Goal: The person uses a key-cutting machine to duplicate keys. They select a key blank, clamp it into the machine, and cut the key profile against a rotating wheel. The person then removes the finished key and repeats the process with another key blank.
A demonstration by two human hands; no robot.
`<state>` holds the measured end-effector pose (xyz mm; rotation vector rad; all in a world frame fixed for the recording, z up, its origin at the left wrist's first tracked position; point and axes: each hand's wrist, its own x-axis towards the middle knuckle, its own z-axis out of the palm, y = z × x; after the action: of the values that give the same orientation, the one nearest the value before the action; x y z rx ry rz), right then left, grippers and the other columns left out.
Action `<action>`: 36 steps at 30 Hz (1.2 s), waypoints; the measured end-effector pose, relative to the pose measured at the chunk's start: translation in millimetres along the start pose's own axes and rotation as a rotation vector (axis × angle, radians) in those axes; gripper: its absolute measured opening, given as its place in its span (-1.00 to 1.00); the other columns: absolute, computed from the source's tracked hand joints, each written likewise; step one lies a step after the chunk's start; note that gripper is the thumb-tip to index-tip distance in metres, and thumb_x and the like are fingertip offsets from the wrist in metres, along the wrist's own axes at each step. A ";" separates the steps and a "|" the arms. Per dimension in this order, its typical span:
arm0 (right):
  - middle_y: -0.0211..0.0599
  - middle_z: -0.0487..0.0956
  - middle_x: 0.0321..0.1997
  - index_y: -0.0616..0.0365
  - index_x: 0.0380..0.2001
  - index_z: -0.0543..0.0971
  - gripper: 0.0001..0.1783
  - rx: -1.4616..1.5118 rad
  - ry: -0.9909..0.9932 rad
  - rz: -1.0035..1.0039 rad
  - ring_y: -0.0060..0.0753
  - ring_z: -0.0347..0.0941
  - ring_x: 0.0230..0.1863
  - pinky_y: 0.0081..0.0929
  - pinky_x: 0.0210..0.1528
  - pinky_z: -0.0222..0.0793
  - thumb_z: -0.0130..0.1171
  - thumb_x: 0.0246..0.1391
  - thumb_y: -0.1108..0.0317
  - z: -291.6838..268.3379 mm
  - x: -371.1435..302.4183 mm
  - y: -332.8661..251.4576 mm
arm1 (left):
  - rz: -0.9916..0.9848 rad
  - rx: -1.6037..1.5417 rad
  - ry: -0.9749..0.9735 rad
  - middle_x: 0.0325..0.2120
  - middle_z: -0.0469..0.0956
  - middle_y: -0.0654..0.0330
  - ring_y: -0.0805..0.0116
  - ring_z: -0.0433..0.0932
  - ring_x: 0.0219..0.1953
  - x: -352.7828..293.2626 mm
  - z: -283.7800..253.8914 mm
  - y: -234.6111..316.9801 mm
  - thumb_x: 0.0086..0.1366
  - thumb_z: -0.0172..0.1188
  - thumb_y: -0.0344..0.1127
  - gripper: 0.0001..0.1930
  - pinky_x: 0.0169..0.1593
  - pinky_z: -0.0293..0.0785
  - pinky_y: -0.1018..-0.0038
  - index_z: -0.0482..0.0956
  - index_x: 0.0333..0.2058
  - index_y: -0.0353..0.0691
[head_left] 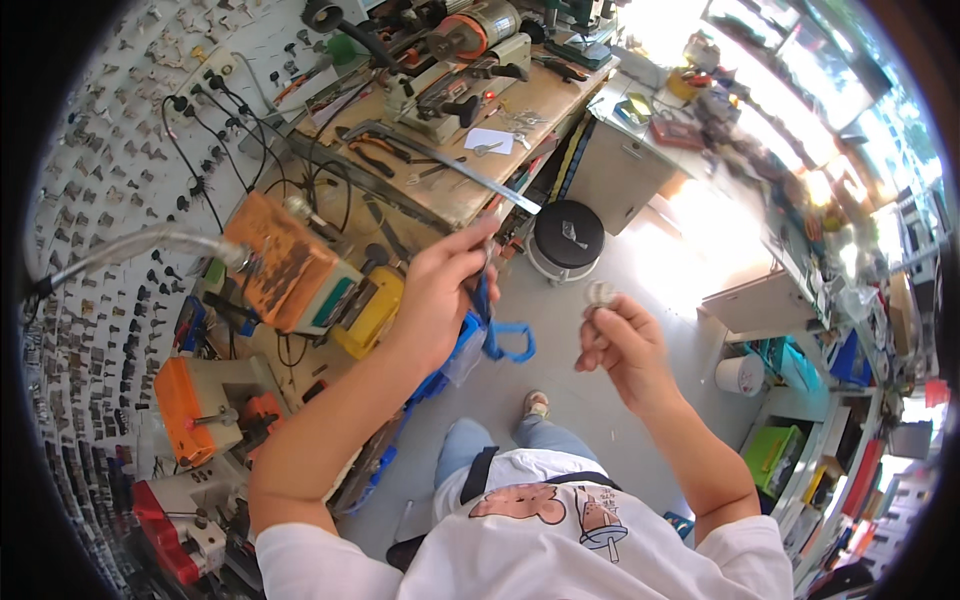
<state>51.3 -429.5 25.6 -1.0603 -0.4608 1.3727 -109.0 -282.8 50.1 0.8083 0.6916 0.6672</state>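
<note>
With the left hand (450,280) I am holding a blue-handled tool (482,296) upright; the grip is wrapping closely around it, so my fingers are covering most of it, and I am unable to name its kind. A blue loop (512,342) is hanging just below, probably left free because the fingers are gathering only the upper part. With the right hand (625,350) I am pinching a small round, pale piece (600,294) between thumb and fingertips, no gap showing in the grip; a tip hold is seemingly suiting so small a thing and leaving its upper face exposed. Blur is hiding its detail. Both things are hanging in the air over the floor, well apart, the tool nearer the tabletop (556,98).

Around them, a long steel measuring tool (470,172) is lying across the tabletop, its end jutting past the edge just beyond my left fingers and standing in the way there. A round black stool (560,250) is occupying the floor beyond both hands. A bench machine (450,90) and a white paper (488,141) are sitting farther back. On the left, an orange box (280,260) and a yellow box (370,310) are crowding the forearm's side, and dark cables (197,186) are trailing behind.
</note>
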 end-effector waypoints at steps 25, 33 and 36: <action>-0.22 0.49 -0.25 0.23 -0.25 0.42 -0.79 -0.148 0.130 0.027 -0.48 0.44 -0.48 -0.53 -0.38 0.41 -0.04 0.10 0.33 -183.0 291.2 -163.5 | 0.598 1.081 0.741 -0.46 0.57 0.18 0.17 0.53 -0.49 526.5 38.5 -90.7 -0.01 0.12 -0.48 -0.80 -0.34 0.43 0.41 0.60 -0.35 -0.29; -0.28 0.45 -0.54 0.29 -0.33 0.41 -0.83 -0.375 -0.336 0.149 -0.54 0.38 -0.60 -0.61 -0.50 0.36 -0.03 0.12 0.37 -212.0 355.3 -180.8 | 0.673 0.775 0.519 -0.38 0.49 0.07 0.22 0.48 -0.32 429.4 100.0 -79.3 0.12 0.08 -0.41 -0.84 -0.23 0.37 0.43 0.53 -0.32 -0.31; -0.38 0.42 -0.61 0.31 -0.36 0.41 -0.85 -0.555 -0.552 0.260 -0.62 0.32 -0.61 -0.68 -0.54 0.27 -0.01 0.11 0.41 -200.7 359.7 -181.7 | 0.391 0.706 0.295 -0.51 0.49 0.15 0.34 0.48 -0.44 347.3 127.8 -65.3 0.15 0.13 -0.32 -0.79 -0.36 0.37 0.48 0.55 -0.28 -0.32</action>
<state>387.7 -136.4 -33.6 -1.2003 -1.1949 1.8323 212.1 -108.6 -38.4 1.5408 1.0760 0.9204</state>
